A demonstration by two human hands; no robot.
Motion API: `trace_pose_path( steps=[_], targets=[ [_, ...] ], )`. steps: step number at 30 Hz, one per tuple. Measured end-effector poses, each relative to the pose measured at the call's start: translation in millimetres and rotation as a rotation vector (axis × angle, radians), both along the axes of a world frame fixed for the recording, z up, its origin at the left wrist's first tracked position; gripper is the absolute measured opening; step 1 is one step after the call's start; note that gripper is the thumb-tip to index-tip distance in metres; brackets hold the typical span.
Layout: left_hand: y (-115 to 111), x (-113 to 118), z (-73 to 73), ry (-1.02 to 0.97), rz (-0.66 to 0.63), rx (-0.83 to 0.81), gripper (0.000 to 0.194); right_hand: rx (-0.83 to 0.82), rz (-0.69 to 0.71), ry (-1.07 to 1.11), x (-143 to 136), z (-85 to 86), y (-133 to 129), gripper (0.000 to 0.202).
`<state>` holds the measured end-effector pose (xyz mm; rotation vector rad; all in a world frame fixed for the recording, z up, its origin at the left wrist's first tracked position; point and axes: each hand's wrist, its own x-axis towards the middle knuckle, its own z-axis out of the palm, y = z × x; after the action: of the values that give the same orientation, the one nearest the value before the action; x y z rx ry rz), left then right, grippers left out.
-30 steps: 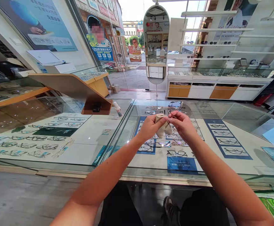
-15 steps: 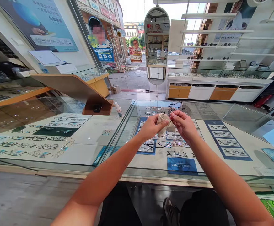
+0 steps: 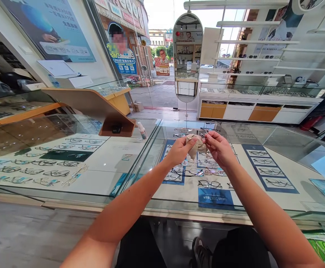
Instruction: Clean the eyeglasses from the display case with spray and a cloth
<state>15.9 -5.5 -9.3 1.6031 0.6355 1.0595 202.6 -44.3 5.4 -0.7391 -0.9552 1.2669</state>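
Above the glass display counter, my left hand (image 3: pixel 179 152) has its thumb and fingers closed on a crumpled beige cloth (image 3: pixel 193 149). My right hand (image 3: pixel 220 149) pinches a thin, dark-framed pair of glasses (image 3: pixel 204 130) right beside the cloth. Cloth and fingers hide most of this frame, so its lenses are hard to make out. The cloth reaches across to my right fingertips. Below my hands, black-rimmed glasses (image 3: pixel 209 184) and several other frames lie inside the case.
A small white spray bottle (image 3: pixel 141 130) stands on the counter to the left, by a brown slanted stand (image 3: pixel 114 126). Rows of glasses (image 3: pixel 32 171) fill the left case. An oval mirror (image 3: pixel 187 59) rises beyond the counter. A blue card (image 3: pixel 216 198) lies near the front edge.
The cloth has shifted slightly right and looks more spread between my hands. My right fingers have moved slightly right. The camera view has tilted a little.
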Motion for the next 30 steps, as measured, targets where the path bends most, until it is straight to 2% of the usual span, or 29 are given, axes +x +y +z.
trace_pose_path(
  steps=[3,5,10,12,14,16,18,19,21,24,26,28,30],
  targets=[
    [1.4,0.1,0.6,-0.032,0.051,-0.001,0.064,0.011,-0.021,0.025,0.0,1.2,0.5,0.044],
    [6.6,-3.6,2.4,-0.076,0.151,-0.001,0.063,0.028,-0.052,0.02,2.4,1.6,2.2,0.043],
    [42.7,-36.1,10.7,-0.224,0.595,0.031,0.058,0.052,-0.11,-0.01,13.4,1.0,8.8,0.042],
    [59.0,-55.2,14.0,-0.159,0.715,0.007,0.055,0.059,-0.121,-0.034,16.3,0.8,10.5,0.042],
    [70.4,-73.2,15.9,0.089,0.775,0.006,0.05,0.066,-0.127,-0.058,17.5,1.3,10.9,0.042],
    [76.0,-87.1,16.1,0.512,0.781,0.007,0.042,0.057,-0.117,-0.065,17.7,2.6,10.1,0.044],
    [77.2,-95.6,14.9,0.942,0.731,-0.041,0.034,0.021,-0.098,-0.055,17.9,4.2,8.6,0.046],
    [76.9,-98.0,14.0,1.093,0.701,-0.077,0.033,0.002,-0.087,-0.05,18.2,4.9,7.9,0.047],
    [75.5,-100.0,12.2,1.233,0.662,-0.141,0.033,-0.014,-0.062,-0.043,19.9,6.1,6.8,0.046],
    [71.7,-98.2,12.5,1.269,0.711,-0.112,0.036,0.0,-0.02,-0.04,23.8,8.0,6.1,0.045],
    [66.3,-92.4,15.7,1.237,0.806,0.034,0.036,0.002,-0.006,-0.05,26.6,9.7,5.5,0.045],
    [56.3,-81.0,20.0,1.075,0.859,0.245,0.029,0.008,0.007,-0.073,28.8,11.1,4.7,0.045],
    [41.2,-63.8,23.0,0.798,0.788,0.428,0.02,0.025,0.027,-0.102,30.4,11.5,4.1,0.044]
  ],
)
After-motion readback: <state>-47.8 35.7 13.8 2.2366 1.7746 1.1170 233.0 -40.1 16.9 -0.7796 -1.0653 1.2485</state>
